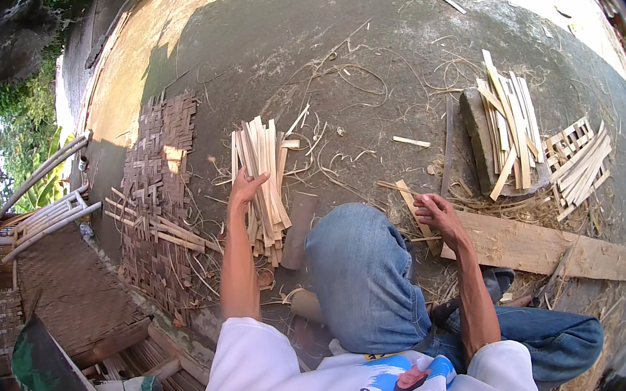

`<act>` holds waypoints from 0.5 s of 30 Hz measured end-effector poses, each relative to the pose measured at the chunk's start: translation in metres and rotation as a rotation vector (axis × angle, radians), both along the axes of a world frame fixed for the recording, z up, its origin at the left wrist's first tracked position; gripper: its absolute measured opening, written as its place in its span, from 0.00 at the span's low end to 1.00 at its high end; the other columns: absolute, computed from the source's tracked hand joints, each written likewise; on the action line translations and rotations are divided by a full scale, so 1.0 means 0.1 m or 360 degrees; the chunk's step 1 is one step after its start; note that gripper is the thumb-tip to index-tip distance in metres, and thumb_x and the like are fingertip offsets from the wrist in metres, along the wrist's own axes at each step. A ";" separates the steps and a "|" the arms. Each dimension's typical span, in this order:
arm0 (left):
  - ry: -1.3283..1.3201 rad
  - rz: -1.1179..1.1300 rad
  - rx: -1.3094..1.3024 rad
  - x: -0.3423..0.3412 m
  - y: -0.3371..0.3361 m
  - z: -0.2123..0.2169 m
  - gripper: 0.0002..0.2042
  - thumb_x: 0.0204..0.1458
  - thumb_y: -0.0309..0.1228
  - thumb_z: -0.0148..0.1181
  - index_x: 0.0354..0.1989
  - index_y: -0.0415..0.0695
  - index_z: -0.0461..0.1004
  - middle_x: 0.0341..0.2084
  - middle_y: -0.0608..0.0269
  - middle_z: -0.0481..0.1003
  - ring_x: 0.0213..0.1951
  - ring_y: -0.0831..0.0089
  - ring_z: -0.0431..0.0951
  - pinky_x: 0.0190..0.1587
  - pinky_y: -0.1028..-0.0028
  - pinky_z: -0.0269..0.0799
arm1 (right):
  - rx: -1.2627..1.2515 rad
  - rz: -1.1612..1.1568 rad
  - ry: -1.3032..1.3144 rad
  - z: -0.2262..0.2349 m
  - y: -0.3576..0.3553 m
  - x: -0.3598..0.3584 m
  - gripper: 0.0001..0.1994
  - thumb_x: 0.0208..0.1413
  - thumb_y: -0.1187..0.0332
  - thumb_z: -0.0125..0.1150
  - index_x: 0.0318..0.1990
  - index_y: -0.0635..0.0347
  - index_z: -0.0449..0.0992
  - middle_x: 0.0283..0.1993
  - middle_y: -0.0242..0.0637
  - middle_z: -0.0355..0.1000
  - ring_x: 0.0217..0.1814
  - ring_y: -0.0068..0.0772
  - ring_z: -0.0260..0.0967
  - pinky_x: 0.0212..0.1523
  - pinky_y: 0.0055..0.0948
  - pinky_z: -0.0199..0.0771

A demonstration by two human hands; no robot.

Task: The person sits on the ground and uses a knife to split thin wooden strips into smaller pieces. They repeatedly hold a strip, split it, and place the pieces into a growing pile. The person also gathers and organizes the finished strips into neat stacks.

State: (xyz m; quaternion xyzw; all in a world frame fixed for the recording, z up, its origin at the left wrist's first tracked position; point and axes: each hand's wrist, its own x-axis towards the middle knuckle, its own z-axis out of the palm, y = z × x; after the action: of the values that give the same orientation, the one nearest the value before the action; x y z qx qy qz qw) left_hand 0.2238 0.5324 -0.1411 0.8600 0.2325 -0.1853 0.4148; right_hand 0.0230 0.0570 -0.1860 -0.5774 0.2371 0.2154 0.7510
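My left hand (247, 188) rests at the left side of a loose pile of pale split bamboo strips (269, 162), with a finger stretched out over them. It does not grip the pile. To the right of my raised knee, my right hand (436, 214) is closed on a thin brown strip (399, 188), which points up and left from my fingers. A flat pale piece of bamboo (414, 211) lies just left of that hand. Beneath my right forearm runs a long wooden board (542, 244) strewn with shavings.
A second pile of strips (514, 126) leans on a stone block (479, 142) at the right, beside a woven lattice piece (569, 137) with more strips. A brown woven mat (156, 175) lies at the left. Bamboo furniture (50, 196) stands farther left. Curled shavings (362, 85) litter the floor.
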 end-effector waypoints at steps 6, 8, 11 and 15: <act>-0.0127 0.0261 0.0387 -0.28 0.48 -0.62 0.69 0.34 0.61 0.76 0.76 0.42 0.32 0.72 0.32 0.41 0.74 0.41 0.40 0.71 0.44 0.45 | -0.0035 -0.0014 0.0064 -0.04 0.05 -0.01 0.26 0.64 0.46 0.58 0.56 0.59 0.74 0.53 0.37 0.75 0.52 0.29 0.73 0.54 0.31 0.74; 0.0114 0.0257 0.0442 -0.31 0.20 -0.64 0.77 0.26 0.69 0.75 0.75 0.46 0.23 0.73 0.30 0.26 0.74 0.36 0.22 0.72 0.38 0.36 | -0.0072 -0.0054 0.0072 -0.08 -0.01 -0.02 0.25 0.64 0.47 0.59 0.56 0.59 0.74 0.52 0.37 0.75 0.51 0.28 0.73 0.53 0.30 0.74; 0.0122 0.0016 0.0573 -0.40 0.12 -0.77 0.78 0.25 0.66 0.77 0.75 0.47 0.22 0.72 0.26 0.25 0.73 0.33 0.22 0.71 0.37 0.35 | -0.0053 -0.0054 0.0068 -0.09 0.05 -0.02 0.24 0.64 0.48 0.59 0.55 0.59 0.74 0.51 0.36 0.76 0.51 0.28 0.73 0.52 0.28 0.74; 0.0018 0.0095 0.0483 -0.43 0.30 -0.92 0.74 0.30 0.55 0.81 0.76 0.48 0.23 0.67 0.22 0.50 0.71 0.37 0.53 0.70 0.44 0.52 | -0.0077 -0.0021 0.0098 -0.09 0.14 -0.02 0.23 0.64 0.49 0.59 0.55 0.59 0.75 0.51 0.36 0.76 0.49 0.27 0.73 0.51 0.27 0.75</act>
State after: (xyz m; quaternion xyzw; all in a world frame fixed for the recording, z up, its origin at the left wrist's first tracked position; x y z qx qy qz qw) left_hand 0.1806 0.5627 -0.2334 0.9044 0.2856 -0.1406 0.2840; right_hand 0.0206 0.0711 -0.1948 -0.5870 0.2691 0.2222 0.7305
